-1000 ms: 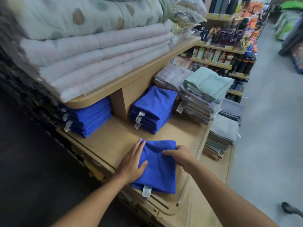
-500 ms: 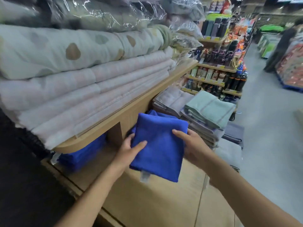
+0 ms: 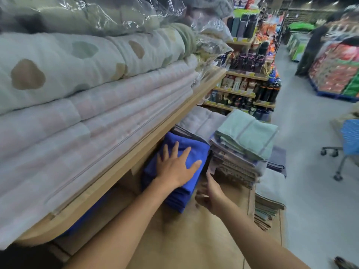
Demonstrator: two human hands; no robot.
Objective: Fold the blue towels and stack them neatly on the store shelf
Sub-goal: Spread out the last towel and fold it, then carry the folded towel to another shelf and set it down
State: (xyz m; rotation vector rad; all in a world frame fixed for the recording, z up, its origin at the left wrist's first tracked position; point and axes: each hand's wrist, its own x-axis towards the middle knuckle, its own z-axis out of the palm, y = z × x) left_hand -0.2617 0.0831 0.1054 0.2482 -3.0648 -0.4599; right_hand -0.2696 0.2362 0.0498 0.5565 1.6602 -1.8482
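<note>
A stack of folded blue towels [image 3: 196,150] sits on the lower wooden shelf [image 3: 194,239], partly tucked under the upper shelf board [image 3: 147,152]. My left hand [image 3: 174,167] lies flat on top of the stack with fingers spread, pressing the top towel. My right hand [image 3: 210,193] is at the stack's right front corner, blurred, fingers pointing up along the side of the pile; its grip cannot be made out. A second blue stack [image 3: 91,210] shows only as a sliver under the upper shelf to the left.
Thick rolled quilts [image 3: 77,90] fill the upper shelf. Stacks of grey and mint-green towels [image 3: 246,136] stand right beside the blue stack. An aisle with a wheeled chair [image 3: 347,144], product shelves [image 3: 248,88] and a person [image 3: 314,45] lies to the right.
The folded towel that both hands held in the air now lies on the blue stack. My left hand moved onto its top; my right hand dropped to the stack's side.
</note>
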